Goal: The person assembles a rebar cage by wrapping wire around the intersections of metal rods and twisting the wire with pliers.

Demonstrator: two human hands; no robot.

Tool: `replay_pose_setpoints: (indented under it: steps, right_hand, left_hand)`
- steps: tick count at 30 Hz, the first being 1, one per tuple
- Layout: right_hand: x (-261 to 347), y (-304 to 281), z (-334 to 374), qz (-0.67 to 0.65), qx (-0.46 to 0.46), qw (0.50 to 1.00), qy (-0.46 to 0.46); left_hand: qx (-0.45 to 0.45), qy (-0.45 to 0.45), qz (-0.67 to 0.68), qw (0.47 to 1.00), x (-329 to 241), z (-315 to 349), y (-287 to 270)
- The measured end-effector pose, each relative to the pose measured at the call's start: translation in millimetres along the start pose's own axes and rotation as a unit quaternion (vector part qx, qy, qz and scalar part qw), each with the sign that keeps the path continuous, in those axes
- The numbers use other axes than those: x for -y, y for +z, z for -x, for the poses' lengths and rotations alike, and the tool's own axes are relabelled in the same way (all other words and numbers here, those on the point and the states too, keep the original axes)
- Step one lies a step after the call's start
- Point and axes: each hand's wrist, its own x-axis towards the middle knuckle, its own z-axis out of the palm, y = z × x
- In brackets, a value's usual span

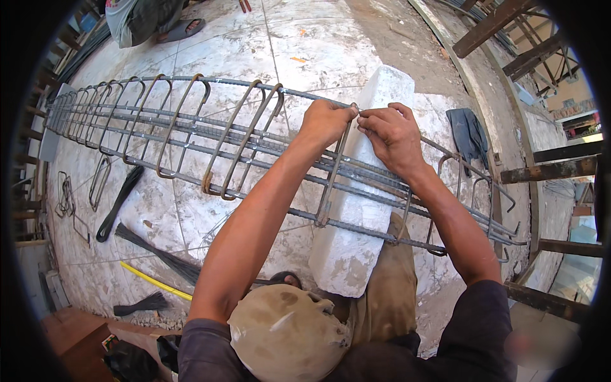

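Observation:
A long rebar cage [235, 162] of ribbed steel bars and bent stirrups runs across in front of me. My left hand [328, 122] is closed in a pinch at the far top bar, where a stirrup [333, 175] meets it. Right beside it, my right hand [391, 134] pinches at the same joint. A thin tie wire [360, 111] shows faintly between the fingertips; most of it is hidden by the fingers. Under the cage, a white block [349, 251] lies crosswise and props up this end.
Bundles of black wire [159, 254] and a looped black bundle [121, 204] lie on the dirty tiles at left, near a yellow strip [156, 281] and loose stirrups [100, 183]. Dark cloth [470, 137] lies at right, beside timber posts. Another person's sandalled foot [183, 30] is at far left.

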Motion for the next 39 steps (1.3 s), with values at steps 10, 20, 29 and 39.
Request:
replay_pose_setpoints:
  steps: [10, 20, 29, 39]
  right_hand:
    - [-24, 5, -19, -0.282, 0.003, 0.913, 0.295]
    - [-45, 20, -49, -0.150, 0.009, 0.919, 0.364]
    - [-63, 30, -51, -0.154, -0.022, 0.915, 0.373]
    - [-7, -24, -23, -0.075, 0.030, 0.989, 0.122]
  left_hand:
    - [-0.014, 0.014, 0.009, 1.000, 9, -4, 1]
    - [-0.009, 0.005, 0.025, 1.000, 12, -6, 1]
    - [0.016, 0.008, 0.020, 1.000, 9, -3, 2]
    - [-0.008, 0.009, 0.026, 1.000, 18, -9, 4]
